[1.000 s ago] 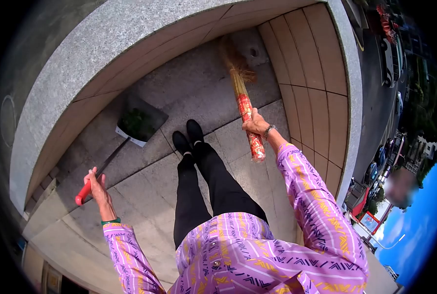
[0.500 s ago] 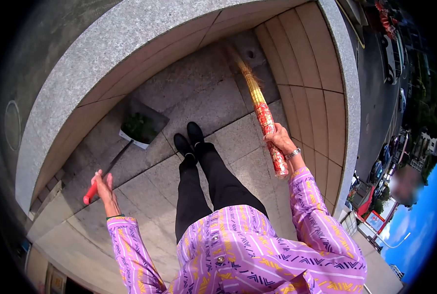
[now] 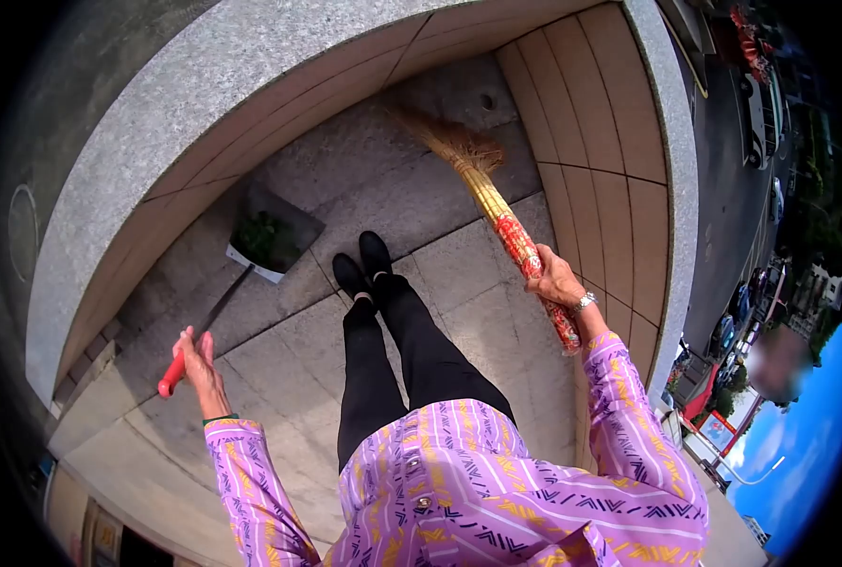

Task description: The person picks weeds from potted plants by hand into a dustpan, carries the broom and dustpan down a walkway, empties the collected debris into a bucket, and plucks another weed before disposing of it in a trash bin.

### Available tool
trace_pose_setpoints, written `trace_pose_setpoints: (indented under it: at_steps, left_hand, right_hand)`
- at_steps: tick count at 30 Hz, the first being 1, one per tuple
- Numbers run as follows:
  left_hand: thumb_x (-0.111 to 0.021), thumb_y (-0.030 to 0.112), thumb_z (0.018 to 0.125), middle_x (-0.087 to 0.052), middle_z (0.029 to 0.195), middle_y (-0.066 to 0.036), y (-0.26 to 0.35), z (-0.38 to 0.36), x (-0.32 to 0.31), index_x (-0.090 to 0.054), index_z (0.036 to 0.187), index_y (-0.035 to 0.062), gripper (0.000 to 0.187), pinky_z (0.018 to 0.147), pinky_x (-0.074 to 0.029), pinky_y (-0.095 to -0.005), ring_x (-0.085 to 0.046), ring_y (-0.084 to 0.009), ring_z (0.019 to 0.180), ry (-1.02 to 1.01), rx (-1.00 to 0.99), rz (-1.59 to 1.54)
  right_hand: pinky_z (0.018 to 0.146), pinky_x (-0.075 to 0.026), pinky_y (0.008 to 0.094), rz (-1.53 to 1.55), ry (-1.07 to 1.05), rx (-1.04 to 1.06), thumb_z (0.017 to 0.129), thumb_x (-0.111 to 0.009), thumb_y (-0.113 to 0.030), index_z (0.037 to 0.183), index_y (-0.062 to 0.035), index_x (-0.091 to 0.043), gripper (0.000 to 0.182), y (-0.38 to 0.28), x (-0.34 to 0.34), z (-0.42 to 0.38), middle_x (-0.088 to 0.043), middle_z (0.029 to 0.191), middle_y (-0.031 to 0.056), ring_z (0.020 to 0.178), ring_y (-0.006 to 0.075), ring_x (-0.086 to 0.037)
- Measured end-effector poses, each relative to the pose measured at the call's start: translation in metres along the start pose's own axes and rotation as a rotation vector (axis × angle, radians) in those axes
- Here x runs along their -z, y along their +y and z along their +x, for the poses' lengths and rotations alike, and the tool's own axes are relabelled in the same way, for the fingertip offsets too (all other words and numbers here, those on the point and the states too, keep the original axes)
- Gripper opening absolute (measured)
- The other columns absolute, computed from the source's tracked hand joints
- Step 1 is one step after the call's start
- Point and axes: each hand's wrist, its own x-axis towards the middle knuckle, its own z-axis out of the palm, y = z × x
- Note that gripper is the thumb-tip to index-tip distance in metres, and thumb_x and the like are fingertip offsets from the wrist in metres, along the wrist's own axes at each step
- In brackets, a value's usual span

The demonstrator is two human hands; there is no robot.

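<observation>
My right hand (image 3: 555, 281) grips the red-and-yellow handle of a straw broom (image 3: 497, 203). Its bristles rest on the stone floor up near the tiled corner. My left hand (image 3: 195, 360) holds the red grip of a long-handled dustpan (image 3: 268, 241). The dustpan sits on the floor to the left of my black shoes (image 3: 362, 265) and holds green leaves. I wear a purple patterned shirt and black trousers.
A curved granite-topped parapet (image 3: 185, 94) with tan tiles (image 3: 601, 142) walls in the paved floor (image 3: 459, 283). A small drain hole (image 3: 485, 100) sits in the corner. Far below on the right are a street, parked cars and buildings.
The broom head has swept leftward across the floor from the corner, and my right hand has moved right and down. The dustpan and my left hand have barely shifted.
</observation>
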Motion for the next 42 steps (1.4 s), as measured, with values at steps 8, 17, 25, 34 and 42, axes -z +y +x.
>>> trace_pose_setpoints:
  at_steps: [8,17,25,34,42]
  left_hand:
    - [-0.057,0.027,0.080,-0.052,0.106,-0.009,0.000,0.001,0.001,-0.045,0.096,0.0044,0.030,0.073,-0.049,-0.0288,-0.055,-0.0204,0.081,0.025,0.005,0.006]
    - [-0.056,0.026,0.081,-0.053,0.103,-0.010,0.006,-0.004,-0.003,-0.044,0.094,0.0034,0.028,0.071,-0.049,-0.0282,-0.056,-0.0203,0.079,-0.002,-0.026,-0.011]
    - [-0.057,0.024,0.080,-0.055,0.100,-0.009,0.001,0.003,-0.001,-0.046,0.090,0.0055,0.024,0.068,-0.050,-0.0274,-0.057,-0.0185,0.074,-0.008,-0.006,-0.036]
    - [-0.059,0.024,0.079,-0.055,0.095,-0.011,0.008,0.001,-0.003,-0.045,0.083,0.0056,0.023,0.068,-0.052,-0.0303,-0.056,-0.0183,0.073,-0.003,-0.069,-0.140]
    - [-0.059,0.025,0.079,-0.053,0.092,-0.013,0.005,0.004,-0.006,-0.045,0.083,0.0028,0.027,0.065,-0.053,-0.0330,-0.054,-0.0195,0.075,-0.005,-0.042,-0.144]
  right_hand:
    - [0.047,-0.047,0.0323,0.440,0.080,-0.161,0.057,-0.063,-0.008,0.094,-0.0001,-0.040,0.044,-0.002,-0.007,0.013,-0.051,0.073,0.0115,0.054,0.0191,-0.056]
    - [0.053,-0.048,0.0366,0.268,-0.122,-0.157,0.062,-0.061,-0.009,0.095,-0.0023,-0.028,0.048,-0.059,-0.096,0.065,-0.051,0.074,0.0158,0.061,0.0255,-0.056]
    - [0.074,-0.043,0.0414,0.058,-0.368,0.112,0.058,-0.063,-0.013,0.108,-0.0020,-0.034,0.058,-0.062,-0.139,-0.032,-0.055,0.086,0.0259,0.086,0.0412,-0.052]
    - [0.042,-0.045,0.0306,0.354,-0.093,-0.200,0.058,-0.063,-0.006,0.096,-0.0010,-0.041,0.043,-0.034,-0.082,-0.038,-0.049,0.066,0.0076,0.048,0.0171,-0.052]
    - [0.061,-0.049,0.0358,0.057,0.061,-0.225,0.057,-0.065,-0.014,0.099,0.0037,-0.036,0.054,-0.013,-0.084,0.123,-0.056,0.085,0.0192,0.072,0.0293,-0.058]
